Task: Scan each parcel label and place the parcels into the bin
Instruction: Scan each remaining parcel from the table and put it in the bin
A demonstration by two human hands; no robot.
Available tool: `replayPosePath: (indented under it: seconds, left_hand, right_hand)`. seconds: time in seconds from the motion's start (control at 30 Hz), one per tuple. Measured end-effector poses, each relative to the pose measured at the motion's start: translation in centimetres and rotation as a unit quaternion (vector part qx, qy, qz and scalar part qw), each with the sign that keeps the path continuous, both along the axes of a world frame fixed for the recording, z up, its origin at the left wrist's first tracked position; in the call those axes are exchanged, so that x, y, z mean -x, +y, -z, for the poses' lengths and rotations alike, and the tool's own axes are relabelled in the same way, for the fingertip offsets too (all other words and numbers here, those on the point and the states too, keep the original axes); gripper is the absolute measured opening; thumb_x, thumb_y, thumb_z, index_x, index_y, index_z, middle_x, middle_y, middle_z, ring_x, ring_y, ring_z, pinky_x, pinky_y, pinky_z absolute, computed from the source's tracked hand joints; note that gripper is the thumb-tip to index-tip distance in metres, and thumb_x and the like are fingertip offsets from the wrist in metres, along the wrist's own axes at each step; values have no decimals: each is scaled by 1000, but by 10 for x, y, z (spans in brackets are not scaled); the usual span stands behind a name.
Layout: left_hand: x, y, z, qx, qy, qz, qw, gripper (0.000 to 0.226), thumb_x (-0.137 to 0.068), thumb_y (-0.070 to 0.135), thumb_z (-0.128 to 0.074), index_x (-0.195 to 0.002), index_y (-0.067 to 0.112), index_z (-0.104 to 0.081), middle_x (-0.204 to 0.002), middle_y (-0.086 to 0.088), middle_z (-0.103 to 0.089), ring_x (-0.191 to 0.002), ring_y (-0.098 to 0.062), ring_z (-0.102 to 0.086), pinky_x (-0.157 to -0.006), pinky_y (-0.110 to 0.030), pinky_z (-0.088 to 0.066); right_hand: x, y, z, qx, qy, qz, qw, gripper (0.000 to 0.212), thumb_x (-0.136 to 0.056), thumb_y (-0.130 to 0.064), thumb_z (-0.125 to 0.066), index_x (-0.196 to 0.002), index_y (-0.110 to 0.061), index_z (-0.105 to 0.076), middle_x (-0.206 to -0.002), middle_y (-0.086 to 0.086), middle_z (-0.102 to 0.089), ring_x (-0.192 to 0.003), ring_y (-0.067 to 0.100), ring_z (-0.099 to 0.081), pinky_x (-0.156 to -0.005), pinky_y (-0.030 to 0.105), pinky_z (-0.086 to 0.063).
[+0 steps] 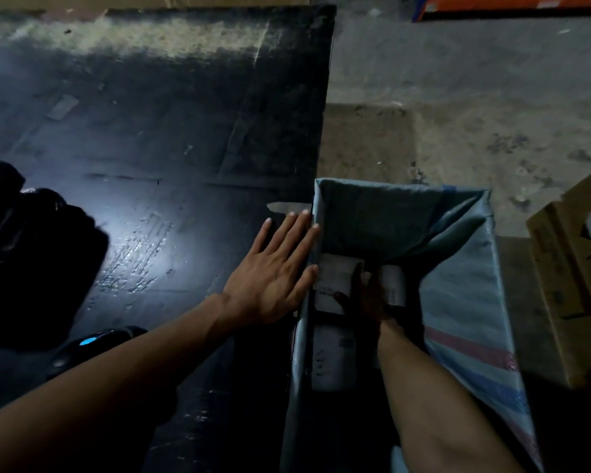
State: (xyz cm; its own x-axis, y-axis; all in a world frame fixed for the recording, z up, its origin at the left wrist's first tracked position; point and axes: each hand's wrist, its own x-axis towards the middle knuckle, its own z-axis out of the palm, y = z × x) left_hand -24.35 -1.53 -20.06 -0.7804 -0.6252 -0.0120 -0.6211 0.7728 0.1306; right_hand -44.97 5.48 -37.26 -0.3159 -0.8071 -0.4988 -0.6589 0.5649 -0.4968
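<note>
The bin [464, 295] is a tall frame lined with a pale blue woven sack, standing against the right edge of the dark table [171, 138]. My left hand [273, 274] lies flat and open on the table, fingertips touching the bin's left rim. My right hand [369, 298] reaches down inside the bin, in deep shadow, resting on parcels with white labels [335, 278]. Whether it grips one I cannot make out. A black handheld scanner [89, 346] with a lit blue spot lies on the table under my left forearm. Dark plastic parcels [31, 254] are heaped at the table's left edge.
A brown cardboard box [574, 281] with cut-out holes stands on the concrete floor [458, 97] right of the bin. An orange and blue object [512, 5] sits at the top right. The table surface is scuffed, with bits of tape stuck to it.
</note>
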Motion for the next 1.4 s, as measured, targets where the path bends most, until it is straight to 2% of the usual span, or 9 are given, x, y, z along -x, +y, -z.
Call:
replayPosePath:
  seconds: [0.37,0.63,0.77,0.83,0.93,1.03,1.13,1.23,1.4]
  left_hand:
    - [-1,-2,3,-7,-9,1,1000,70,-101,56,1,-160,21,2,-167,-2,12,-154,-16,17,-125,-43,10]
    - [1,-1,2,-25,2,-8,1000,76,-97,60,-3,-160,18,-8,-168,-5,1,-152,-14,13,-125,-45,9]
    - [6,-9,-19,-167,-7,-28,985,71,-102,59,-24,-160,23,-8,-169,-2,7,-154,-16,13,-119,-39,19]
    - [0,-12,-40,-239,20,-26,971,67,-103,53,-38,-159,21,-21,-168,-5,-10,-155,-22,-5,-123,-45,6]
    - [-29,-11,-71,-272,82,-28,958,54,-100,39,-55,-148,17,-44,-148,-12,-50,-136,-29,-48,-114,-40,-35]
    - [-75,-21,-103,-223,119,-44,967,51,-97,31,-61,-143,12,-51,-136,-15,-62,-125,-31,-58,-100,-35,-47]
    - [-128,-41,-142,-152,160,-71,973,49,-94,28,-64,-140,12,-55,-129,-16,-66,-119,-33,-62,-94,-36,-49]
    - [-190,-66,-179,-103,185,-125,969,51,-94,30,-61,-142,14,-53,-133,-17,-62,-121,-35,-59,-99,-42,-50]
    - [-305,-106,-221,20,82,-301,950,64,-87,53,-63,-140,18,-51,-137,-25,-49,-129,-45,-46,-110,-53,-35]
  right_hand:
    - [-3,-2,-16,-86,16,-38,995,87,-104,-52,-48,-165,-18,4,-169,20,18,-160,33,4,-128,36,-17]
    - [3,24,-84,-84,55,-14,995,76,-102,-57,-48,-160,-12,-29,-165,21,-28,-151,38,-29,-123,44,-28]
    - [-6,38,-126,-23,52,-14,998,59,-97,-43,-59,-148,-17,-44,-150,17,-50,-135,34,-51,-112,38,-44]
    - [-16,44,-149,-16,58,-4,998,70,-98,-43,-57,-159,-21,-31,-155,19,-44,-138,36,-49,-113,39,-44]
    - [-40,47,-188,38,74,12,996,77,-98,-47,-58,-162,-22,-25,-154,22,-44,-137,35,-50,-112,38,-44]
    - [-81,42,-233,92,68,0,993,74,-97,-51,-60,-159,-24,-30,-137,14,-61,-122,30,-61,-99,34,-48]
    - [-136,33,-275,98,49,-38,993,72,-95,-56,-60,-157,-29,-33,-101,-9,-69,-102,18,-65,-86,29,-45]
    - [-195,20,-302,64,57,-88,992,76,-93,-64,-57,-156,-29,-33,-117,4,-72,-111,25,-69,-88,29,-52]
    - [-285,16,-321,-15,-52,-92,994,100,-81,-79,-57,-161,-37,-13,-132,8,-58,-84,20,-78,-63,35,-66]
